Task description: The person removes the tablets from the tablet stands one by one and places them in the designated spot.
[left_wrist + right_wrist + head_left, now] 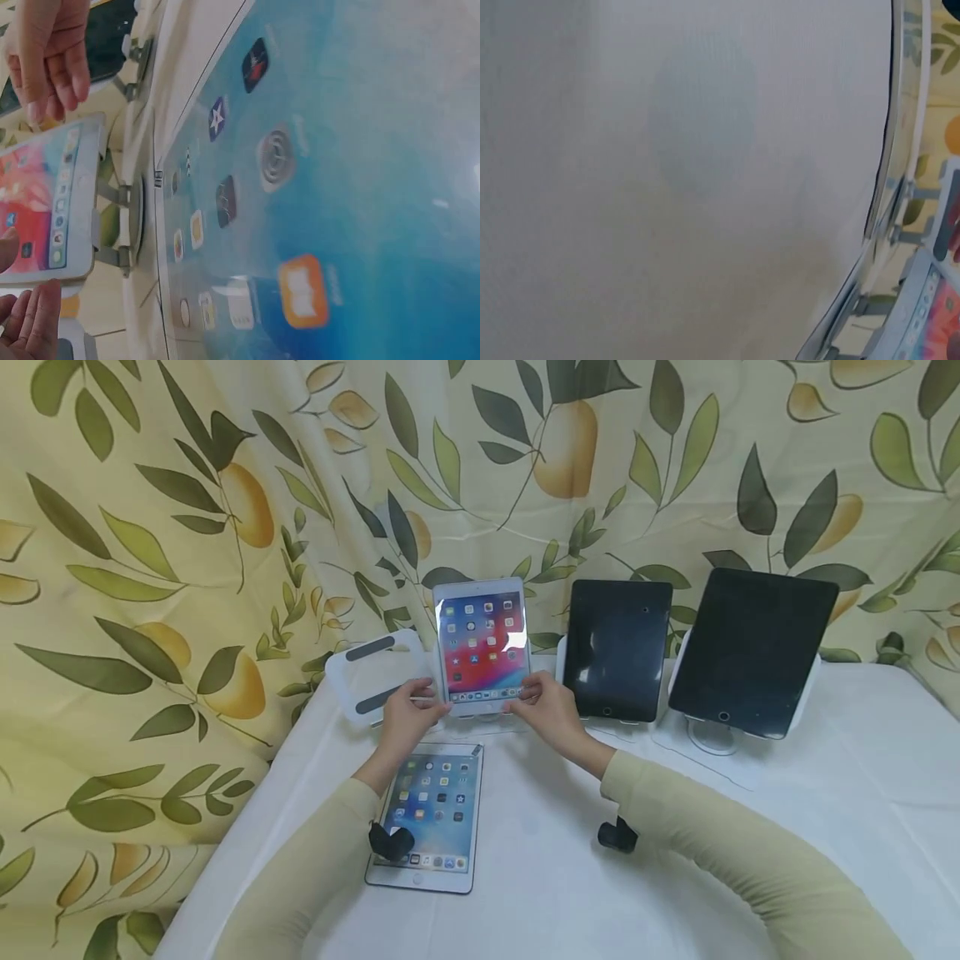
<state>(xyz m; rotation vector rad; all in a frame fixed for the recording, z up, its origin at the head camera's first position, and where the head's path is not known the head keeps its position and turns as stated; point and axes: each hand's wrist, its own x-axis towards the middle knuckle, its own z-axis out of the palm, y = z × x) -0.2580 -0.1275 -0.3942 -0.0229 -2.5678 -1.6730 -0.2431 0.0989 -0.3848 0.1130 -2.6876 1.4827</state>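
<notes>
A white tablet [483,643] with a lit red-and-blue home screen leans upright on a stand. My left hand [407,714] is at its lower left corner. There the thumb overlaps the bezel, and in the left wrist view the fingers [39,319] lie extended beside the edge. At the lower right corner, my right hand [551,710] has its thumb close to the frame. Its fingers hang loosely, apart from the tablet in the left wrist view. Under my left forearm, a second white tablet [431,810] with a blue home screen lies flat on the table.
A bare white stand [371,677] with dark grey pads is left of the upright tablet. To its right, a black tablet [618,647] and a larger black tablet [753,652] lean on stands. White cloth [570,893] covers the table; a leaf-patterned curtain [480,468] hangs behind.
</notes>
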